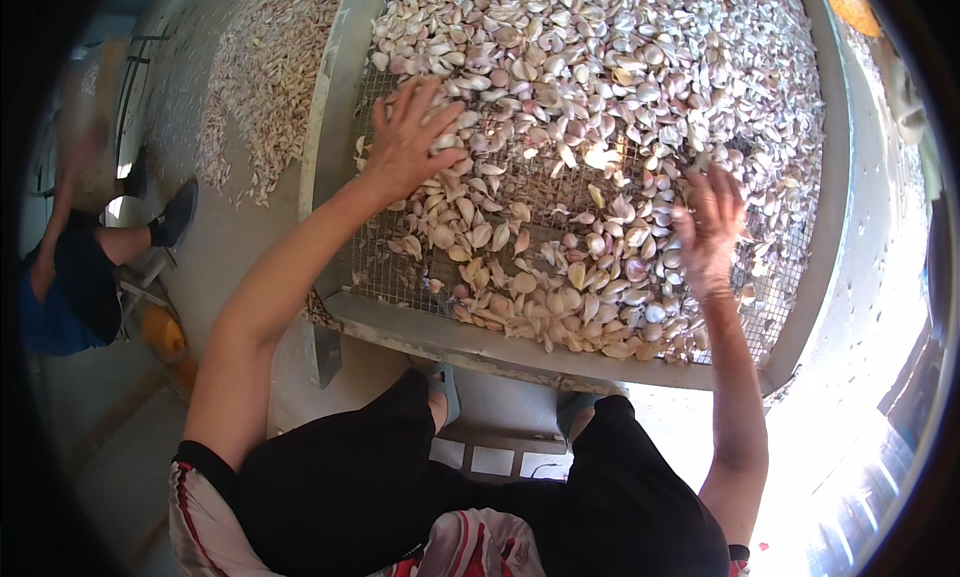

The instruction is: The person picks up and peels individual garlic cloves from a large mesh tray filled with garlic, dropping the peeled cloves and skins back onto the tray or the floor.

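Many garlic cloves (600, 37), white to pale purple, lie spread over a wire mesh screen (385, 267) in a raised frame (450, 329). On the left part of the screen my left hand (405, 142) rests palm down, fingers spread, at the edge of the cloves. My right hand (713, 222) is over the cloves at the right side, slightly blurred, with its fingers stretched out and thumb apart. Neither hand is seen to grip a clove, though the palms are hidden. Between the hands the cloves lie thinner and the mesh shows.
A heap of more cloves (265, 77) covers the floor to the left of the frame. Another person (85, 267) sits at the far left, with a dark shoe (175, 215) towards the heap. An orange rounded object (850, 5) is at the top right corner.
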`<state>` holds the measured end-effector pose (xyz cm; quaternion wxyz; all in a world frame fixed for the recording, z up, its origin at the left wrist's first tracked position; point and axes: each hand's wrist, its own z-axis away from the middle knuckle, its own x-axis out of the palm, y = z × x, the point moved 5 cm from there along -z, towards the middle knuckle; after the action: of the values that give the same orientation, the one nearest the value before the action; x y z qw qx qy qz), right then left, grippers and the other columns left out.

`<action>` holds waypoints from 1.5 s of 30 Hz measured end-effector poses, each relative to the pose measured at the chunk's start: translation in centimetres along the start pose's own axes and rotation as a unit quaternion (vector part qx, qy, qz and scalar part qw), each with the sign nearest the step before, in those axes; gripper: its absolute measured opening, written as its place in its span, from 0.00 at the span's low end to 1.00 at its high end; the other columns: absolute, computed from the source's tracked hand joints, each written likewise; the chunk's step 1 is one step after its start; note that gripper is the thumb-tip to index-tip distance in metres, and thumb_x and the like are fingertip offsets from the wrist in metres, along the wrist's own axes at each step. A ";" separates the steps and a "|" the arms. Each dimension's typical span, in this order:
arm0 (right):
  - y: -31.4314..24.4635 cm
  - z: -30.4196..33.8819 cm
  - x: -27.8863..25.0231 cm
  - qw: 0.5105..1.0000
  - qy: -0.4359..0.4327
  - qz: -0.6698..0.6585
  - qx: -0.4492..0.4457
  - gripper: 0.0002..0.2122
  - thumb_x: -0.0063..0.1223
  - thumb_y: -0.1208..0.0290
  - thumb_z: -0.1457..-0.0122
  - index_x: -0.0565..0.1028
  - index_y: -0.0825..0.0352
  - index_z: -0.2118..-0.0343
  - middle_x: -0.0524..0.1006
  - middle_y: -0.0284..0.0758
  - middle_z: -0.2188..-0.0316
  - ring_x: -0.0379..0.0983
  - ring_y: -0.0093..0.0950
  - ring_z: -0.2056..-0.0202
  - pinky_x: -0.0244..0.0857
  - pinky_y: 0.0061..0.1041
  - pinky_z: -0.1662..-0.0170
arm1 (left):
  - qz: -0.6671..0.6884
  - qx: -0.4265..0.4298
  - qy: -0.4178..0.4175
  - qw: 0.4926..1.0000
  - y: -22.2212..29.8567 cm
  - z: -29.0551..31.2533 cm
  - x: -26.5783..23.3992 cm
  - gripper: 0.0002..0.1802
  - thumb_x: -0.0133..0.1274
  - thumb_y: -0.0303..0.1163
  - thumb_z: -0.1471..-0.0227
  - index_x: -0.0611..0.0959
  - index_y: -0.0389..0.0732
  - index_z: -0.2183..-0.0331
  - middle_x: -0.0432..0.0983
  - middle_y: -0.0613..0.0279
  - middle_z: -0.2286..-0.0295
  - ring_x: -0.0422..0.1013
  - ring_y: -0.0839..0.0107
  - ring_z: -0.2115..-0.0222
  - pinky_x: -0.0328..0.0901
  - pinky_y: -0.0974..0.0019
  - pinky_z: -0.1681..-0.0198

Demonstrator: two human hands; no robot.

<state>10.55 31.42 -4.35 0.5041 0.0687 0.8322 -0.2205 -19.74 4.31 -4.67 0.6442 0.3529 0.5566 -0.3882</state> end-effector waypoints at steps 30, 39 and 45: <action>-7.5 1.1 -3.2 0.949 -0.139 -0.256 0.121 0.11 0.59 0.73 0.45 0.76 0.63 0.58 0.76 0.38 0.59 0.78 0.39 0.66 0.74 0.32 0.65 | 0.276 0.138 0.061 0.949 15.0 -4.2 -1.3 0.20 0.54 0.23 0.53 0.78 0.45 0.55 0.72 0.59 0.63 0.73 0.58 0.64 0.69 0.59 0.61; -9.4 3.8 -3.2 0.918 -0.179 -0.334 0.120 0.06 0.55 0.77 0.44 0.76 0.67 0.63 0.78 0.40 0.70 0.76 0.39 0.72 0.70 0.32 0.69 | 0.221 0.265 0.001 0.938 21.3 -6.0 -2.2 0.17 0.56 0.25 0.53 0.76 0.43 0.58 0.71 0.58 0.63 0.71 0.59 0.62 0.69 0.60 0.60; -7.8 5.4 -2.2 0.795 -0.210 -0.443 0.359 0.08 0.49 0.77 0.38 0.74 0.68 0.57 0.79 0.35 0.69 0.75 0.22 0.72 0.67 0.21 0.70 | 0.371 0.205 -0.046 0.905 20.4 -6.6 -0.8 0.13 0.55 0.23 0.52 0.74 0.39 0.62 0.73 0.59 0.71 0.73 0.63 0.69 0.67 0.60 0.67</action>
<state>13.32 22.33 -2.24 0.4528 -0.1792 0.5071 -0.7112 -4.57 19.44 -4.29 0.6802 0.6399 0.2634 -0.2420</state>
